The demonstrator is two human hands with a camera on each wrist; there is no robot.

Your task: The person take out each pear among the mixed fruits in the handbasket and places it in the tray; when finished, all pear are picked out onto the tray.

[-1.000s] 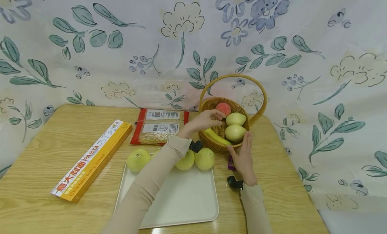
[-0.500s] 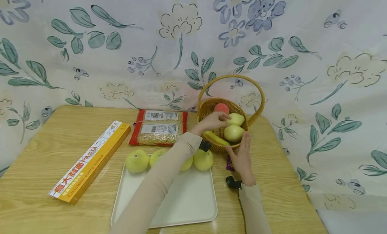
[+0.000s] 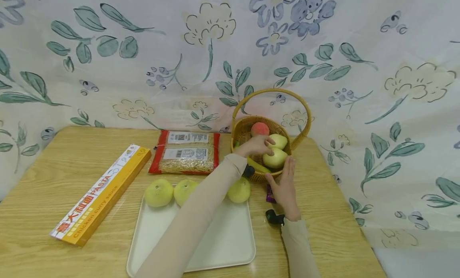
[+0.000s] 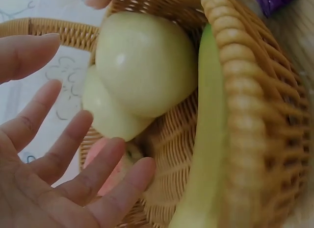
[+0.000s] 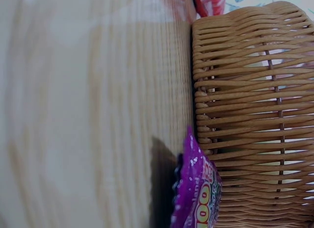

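Observation:
My left hand (image 3: 256, 145) reaches into the wicker basket (image 3: 257, 176), its fingers over two pale yellow-green fruits (image 3: 275, 159). Seen from the left wrist, the spread fingers of the left hand (image 4: 54, 174) stand beside the smooth fruits (image 4: 147, 63) and hold nothing. A banana (image 4: 203, 139) lies along the basket's near wall, and a pink peach (image 3: 260, 129) at the back. My right hand (image 3: 286, 192), fingers straight and thumb apart, rests against the basket's front right side. The right wrist view shows the wicker wall (image 5: 255, 90) but not the hand.
A white tray (image 3: 223, 242) with several round yellow-green fruits (image 3: 158, 192) along its far edge lies under my left forearm. Behind it is a red-edged food bag (image 3: 185, 152); left, a pasta box (image 3: 100, 194). A purple packet (image 5: 198, 189) lies beside the basket.
My left hand has moved right and slightly down, from above the basket's left part to over the pale fruits. My right hand has stayed at the basket's side. The view has shifted slightly.

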